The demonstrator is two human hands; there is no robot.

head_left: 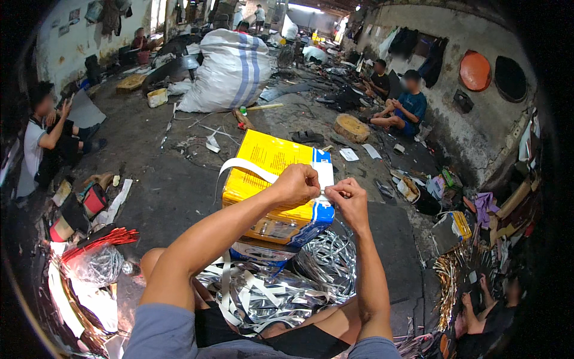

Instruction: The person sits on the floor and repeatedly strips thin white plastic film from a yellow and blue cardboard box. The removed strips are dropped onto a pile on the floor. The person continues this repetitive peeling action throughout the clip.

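A yellow box with blue edging (263,149) sits in the middle of the scene, just in front of the seated person. A flat white strip (248,166) arches over its left side and runs across the top to the left hand (299,183). The left hand is over the right part of the box top, thumb and fingers pressed together, pinching the strip. The right hand (351,197) comes in from the right to the blue edge, its thumb and forefinger pinching the strip just beside the left fingertips; the pinched part is small and partly hidden by the fingers.

On the near side of the box, a heap of shiny silver strips (332,257) lies around the person's legs, with white strips mixed in. Near left are a bundle of red strips (113,238) and a clear plastic bag (95,266). Gold-coloured strips (447,284) lie near right, close to another yellow box (459,226) and a purple cloth (485,206).

Farther off, a big white sack with blue stripes (221,72) stands on the dark floor (167,179). To its right, a round wooden block (351,128) lies near a seated person in a teal shirt (412,105). An orange basin (475,70) hangs on the right wall (442,119).
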